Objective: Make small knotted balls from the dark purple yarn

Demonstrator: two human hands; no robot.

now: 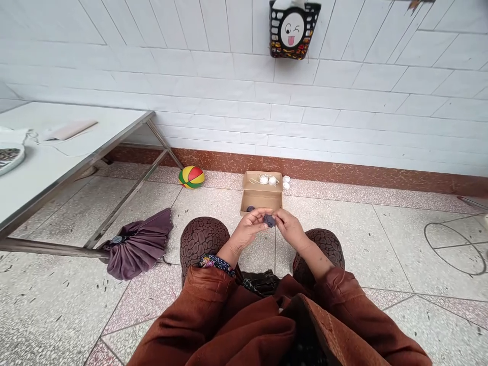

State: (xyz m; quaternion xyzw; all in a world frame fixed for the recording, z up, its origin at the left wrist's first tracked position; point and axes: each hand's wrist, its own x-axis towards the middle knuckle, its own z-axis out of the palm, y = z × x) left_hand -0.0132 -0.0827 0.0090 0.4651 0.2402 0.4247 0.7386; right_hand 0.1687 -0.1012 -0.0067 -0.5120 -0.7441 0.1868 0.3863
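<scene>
My left hand [252,224] is closed on a small dark grey ball [269,220], which looks like wound yarn. At the ball's right side, the fingertips of my right hand [288,226] are pinched together against it; any loose strand between them is too small to make out. Just beyond my hands, an open cardboard box [261,199] lies on the floor. Inside its near part sits another dark ball [250,208], partly hidden by my left hand. Two white yarn balls [268,179] with a loose thread rest in the far part, and more white balls [286,182] lie beside the box.
A metal-framed table [125,129] stands at the left, with a striped ball [191,177] by its leg. Purple cloth [143,244] lies spread on the floor beneath its edge. A black basket [293,30] hangs on the wall. A wire ring [455,249] is at the right.
</scene>
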